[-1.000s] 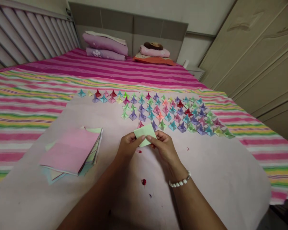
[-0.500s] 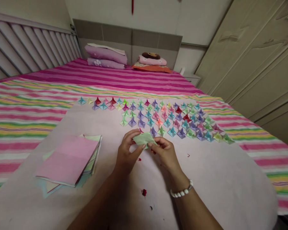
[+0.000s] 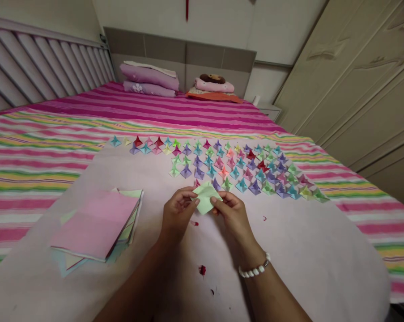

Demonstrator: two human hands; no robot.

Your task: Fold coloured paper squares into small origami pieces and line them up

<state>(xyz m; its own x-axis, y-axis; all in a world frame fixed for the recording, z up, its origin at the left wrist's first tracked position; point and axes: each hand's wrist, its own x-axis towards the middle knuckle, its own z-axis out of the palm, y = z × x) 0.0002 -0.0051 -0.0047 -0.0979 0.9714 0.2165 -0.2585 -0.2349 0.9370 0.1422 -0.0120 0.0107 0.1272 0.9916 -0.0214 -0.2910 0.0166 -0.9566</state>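
Observation:
Between my two hands is a small pale green sheet of paper, turned so that it looks like a diamond with light creases. My left hand pinches its left corner between thumb and fingers. On the right side, my right hand grips the paper with the thumb lying on its face. Just beyond the hands, rows of small folded paper pieces in many colours stand on the white surface. The paper hides part of the nearest row.
A stack of coloured paper sheets, pink on top, lies at the left. Red printed marks dot the white surface. Striped bedding surrounds it. Farther back are folded purple bedding and a headboard; a wardrobe stands right.
The green paper has turned and tilted to show more of its face, now diamond-shaped. My left hand has shifted slightly down and left; both hands still hold the paper.

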